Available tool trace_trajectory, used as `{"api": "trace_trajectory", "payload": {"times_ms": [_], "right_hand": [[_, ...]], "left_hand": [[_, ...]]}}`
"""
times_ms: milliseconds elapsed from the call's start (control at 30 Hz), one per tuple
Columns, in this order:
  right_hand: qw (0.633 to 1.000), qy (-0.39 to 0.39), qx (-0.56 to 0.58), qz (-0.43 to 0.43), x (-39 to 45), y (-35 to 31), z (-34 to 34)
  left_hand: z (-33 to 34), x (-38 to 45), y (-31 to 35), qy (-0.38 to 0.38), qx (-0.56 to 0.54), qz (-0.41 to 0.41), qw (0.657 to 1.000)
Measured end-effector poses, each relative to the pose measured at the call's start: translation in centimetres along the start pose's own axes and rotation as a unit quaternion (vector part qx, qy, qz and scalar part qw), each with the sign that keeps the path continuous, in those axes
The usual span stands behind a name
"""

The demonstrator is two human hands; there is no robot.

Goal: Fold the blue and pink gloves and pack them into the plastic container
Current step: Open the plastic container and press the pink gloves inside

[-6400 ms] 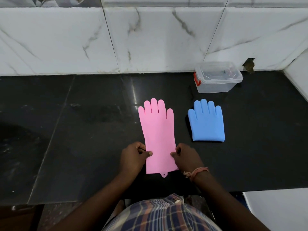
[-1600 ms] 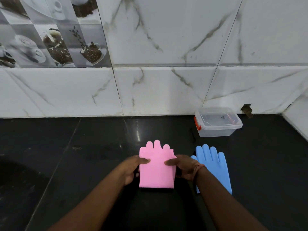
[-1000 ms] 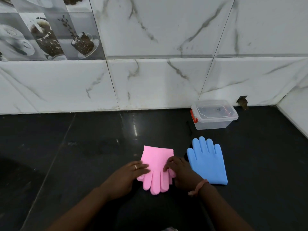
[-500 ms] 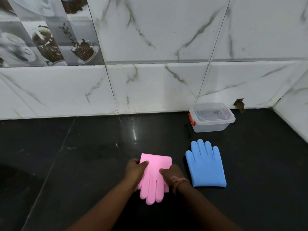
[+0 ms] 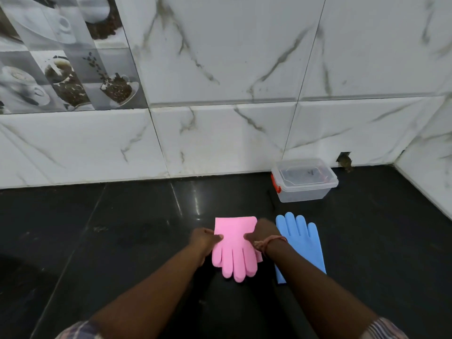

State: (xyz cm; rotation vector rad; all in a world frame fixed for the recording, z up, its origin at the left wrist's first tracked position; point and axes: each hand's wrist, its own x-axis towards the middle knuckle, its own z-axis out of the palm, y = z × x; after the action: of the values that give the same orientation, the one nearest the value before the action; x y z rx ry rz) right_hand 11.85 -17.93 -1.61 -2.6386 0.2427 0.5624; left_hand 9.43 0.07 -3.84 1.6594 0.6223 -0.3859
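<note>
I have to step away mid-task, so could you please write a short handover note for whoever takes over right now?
Left hand: pressing on the left edge of the pink glove.
Right hand: pressing on its right edge.
Pink glove: folded over on the black counter, fingers pointing toward the person.
Blue glove: beside it on the right, not in hand, partly hidden by the right forearm.
Plastic container: by the wall, lid on.
Done: pink glove folded.
Left: see to the blue glove, open the container, pack both gloves.
</note>
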Motion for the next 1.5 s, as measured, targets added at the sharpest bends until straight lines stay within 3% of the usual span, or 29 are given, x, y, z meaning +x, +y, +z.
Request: {"api": "trace_trajectory", "payload": {"times_ms": [100, 167, 233, 300, 333, 467, 533, 633, 667, 767, 867, 1000, 1100, 1200, 1300, 1500], "right_hand": [[0.992, 0.095, 0.088, 0.011, 1.6, 0.5, -2.9], [0.953, 0.185, 0.23, 0.062, 2.9, 1.3, -5.1], [0.86, 0.197, 0.439, 0.171, 4.0, 2.1, -7.1], [0.738, 0.134, 0.618, 0.234, 4.8, 3.1, -9.2], [0.71, 0.094, 0.655, 0.241, 5.2, 3.7, -9.9], [0.726, 0.043, 0.662, 0.181, 7.0, 4.6, -10.3], [0.701, 0.028, 0.696, 0.154, 7.5, 4.7, -10.4], [0.624, 0.013, 0.766, 0.155, 7.7, 4.6, -10.2], [0.623, 0.017, 0.769, 0.139, 7.5, 4.1, -10.1], [0.678, 0.018, 0.729, 0.092, 4.9, 2.0, -8.3], [0.743, -0.079, 0.665, -0.011, 0.4, 1.4, -5.3], [0.88, -0.047, 0.444, -0.162, -5.5, 2.5, -1.8], [0.927, -0.041, 0.281, -0.247, -9.1, 1.7, -0.1], [0.954, -0.047, 0.16, -0.249, -11.4, -0.3, 1.9], [0.971, -0.008, 0.117, -0.211, -12.4, -1.8, 3.8], [0.96, 0.137, 0.212, -0.119, -15.0, -2.4, 6.1]], "left_hand": [[-1.0, 0.3, -0.5, -0.036, 0.006, -0.021, 0.999], [-1.6, 0.0, -1.0, -0.027, 0.003, -0.032, 0.999], [-2.0, -0.3, -1.4, 0.009, -0.018, -0.049, 0.999], [-2.1, -0.8, -1.9, 0.025, -0.035, -0.06, 0.997], [-2.1, -1.2, -2.1, 0.027, -0.045, -0.064, 0.997], [-2.0, -3.6, -3.8, -0.005, -0.055, -0.058, 0.997], [-1.9, -4.9, -4.7, -0.002, -0.075, -0.061, 0.995], [-1.7, -6.3, -6.1, 0.037, -0.126, -0.073, 0.989], [-1.6, -6.6, -6.4, 0.052, -0.141, -0.078, 0.986], [-1.4, -7.7, -6.8, 0.075, -0.19, -0.081, 0.976], [-2.4, -8.7, -6.6, 0.082, -0.248, -0.076, 0.962], [-5.7, -9.9, -6.7, 0.075, -0.35, -0.057, 0.932], [-8.7, -11.3, -8.0, 0.008, -0.375, -0.036, 0.926], [-11.2, -12.9, -10.2, -0.074, -0.347, -0.022, 0.935], [-12.5, -14.4, -11.9, -0.069, -0.277, -0.012, 0.958], [-12.4, -16.8, -12.7, -0.074, -0.219, 0.033, 0.972]]}}
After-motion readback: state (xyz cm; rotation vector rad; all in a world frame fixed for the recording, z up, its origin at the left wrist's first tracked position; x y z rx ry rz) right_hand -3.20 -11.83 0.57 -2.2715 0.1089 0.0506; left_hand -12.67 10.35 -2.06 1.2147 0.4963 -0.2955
